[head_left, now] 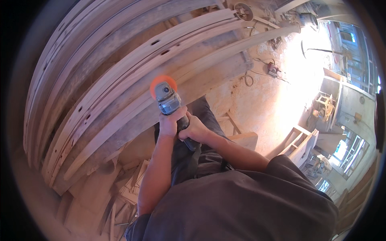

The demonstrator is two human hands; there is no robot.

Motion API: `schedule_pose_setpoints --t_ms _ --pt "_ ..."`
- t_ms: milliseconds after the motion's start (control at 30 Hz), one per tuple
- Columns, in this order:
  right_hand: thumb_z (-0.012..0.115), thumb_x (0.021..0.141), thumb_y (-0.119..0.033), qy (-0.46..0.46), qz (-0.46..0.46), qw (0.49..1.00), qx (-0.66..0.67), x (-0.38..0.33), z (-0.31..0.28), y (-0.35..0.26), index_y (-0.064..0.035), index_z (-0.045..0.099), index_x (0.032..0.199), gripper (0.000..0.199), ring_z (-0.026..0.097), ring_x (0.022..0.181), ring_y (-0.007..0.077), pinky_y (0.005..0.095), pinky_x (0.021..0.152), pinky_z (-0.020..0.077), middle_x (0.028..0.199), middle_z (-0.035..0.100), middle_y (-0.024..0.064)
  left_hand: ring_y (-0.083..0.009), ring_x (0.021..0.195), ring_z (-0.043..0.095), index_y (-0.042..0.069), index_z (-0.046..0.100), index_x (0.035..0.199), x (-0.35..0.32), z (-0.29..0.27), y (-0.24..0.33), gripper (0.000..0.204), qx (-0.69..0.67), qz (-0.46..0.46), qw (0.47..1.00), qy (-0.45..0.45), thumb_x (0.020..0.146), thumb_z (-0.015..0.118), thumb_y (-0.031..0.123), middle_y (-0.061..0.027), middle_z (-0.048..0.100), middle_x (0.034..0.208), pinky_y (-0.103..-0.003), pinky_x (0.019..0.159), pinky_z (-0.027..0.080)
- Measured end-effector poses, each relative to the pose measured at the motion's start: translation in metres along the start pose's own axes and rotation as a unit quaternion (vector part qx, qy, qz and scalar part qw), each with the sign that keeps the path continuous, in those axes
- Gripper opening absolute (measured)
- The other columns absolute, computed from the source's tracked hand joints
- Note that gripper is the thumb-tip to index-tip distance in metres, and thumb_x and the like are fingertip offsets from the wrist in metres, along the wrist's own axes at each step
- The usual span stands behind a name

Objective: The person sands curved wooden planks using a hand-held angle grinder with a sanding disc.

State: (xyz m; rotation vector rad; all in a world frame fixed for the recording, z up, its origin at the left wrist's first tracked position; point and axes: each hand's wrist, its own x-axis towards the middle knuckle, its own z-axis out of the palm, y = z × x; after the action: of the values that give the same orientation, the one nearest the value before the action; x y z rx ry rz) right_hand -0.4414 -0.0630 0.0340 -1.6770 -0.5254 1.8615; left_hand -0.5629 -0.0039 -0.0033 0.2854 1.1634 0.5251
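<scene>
An angle grinder point(169, 103) with a grey head and a round orange disc point(162, 78) extends away from my body. The disc's rim looks smeared, and it sits over the nearer timber pieces; I cannot tell whether it touches the wood. My left hand point(172, 121) is wrapped around the grinder's body just behind the head. Closer to me, my right hand point(195, 131) grips the dark rear handle. Under the disc runs a long pale timber piece point(231, 50), lying alongside another long board point(159, 55) with dark slots cut into it.
More long timbers point(100, 34) lie side by side at the far left. Scrap wood point(134, 184) covers the floor at lower left. A red corded power tool point(273, 69) rests on the dusty floor to the right, beyond a wooden frame point(299, 146). Cords lie nearby.
</scene>
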Motion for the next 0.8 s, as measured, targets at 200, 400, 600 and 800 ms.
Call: schedule_pose_setpoints --t_ms 200,400,600,800 --pt "0.079 0.06 -0.006 0.042 0.006 0.997 0.064 -0.011 -0.126 -0.03 -0.0007 0.054 0.126 0.07 0.067 0.08 0.0176 0.0341 0.071 0.0565 0.091 0.067 0.0078 -0.0199 0.074 0.069 0.001 0.072 0.099 0.036 0.137 -0.012 0.023 0.055 0.0 0.998 -0.03 0.081 0.081 0.011 -0.0084 0.072 0.087 -0.036 0.071 0.057" --pt "0.078 0.062 -0.009 0.096 -0.001 0.992 0.083 -0.005 -0.254 -0.053 0.0031 0.066 0.103 0.044 0.066 0.072 0.0197 0.0341 0.069 0.0559 0.082 0.067 0.0081 -0.0194 0.081 0.07 -0.003 0.072 0.102 0.089 0.269 -0.018 0.035 0.188 0.016 0.982 -0.029 0.083 0.083 0.025 -0.0111 0.073 0.095 -0.034 0.077 0.056" --pt "0.072 0.067 -0.011 0.205 -0.08 0.948 0.23 0.0 -0.373 -0.061 0.0041 0.066 0.081 0.022 0.065 0.057 0.0239 0.0369 0.055 0.0535 0.071 0.067 0.0136 -0.0387 0.113 0.064 0.001 0.065 0.125 0.104 0.258 -0.007 0.057 0.593 0.421 0.664 0.175 0.076 0.087 0.02 -0.0164 0.069 0.116 -0.045 0.098 0.053" --pt "0.065 0.077 -0.014 0.214 -0.07 0.924 0.308 -0.011 -0.436 -0.047 0.0035 0.062 0.097 0.027 0.069 0.074 0.0296 0.042 0.07 0.059 0.084 0.068 0.0165 -0.0417 0.123 0.057 0.007 0.057 0.141 0.127 0.185 0.024 0.069 0.747 0.334 0.57 0.074 0.077 0.082 0.009 -0.0192 0.062 0.13 -0.049 0.107 0.047"
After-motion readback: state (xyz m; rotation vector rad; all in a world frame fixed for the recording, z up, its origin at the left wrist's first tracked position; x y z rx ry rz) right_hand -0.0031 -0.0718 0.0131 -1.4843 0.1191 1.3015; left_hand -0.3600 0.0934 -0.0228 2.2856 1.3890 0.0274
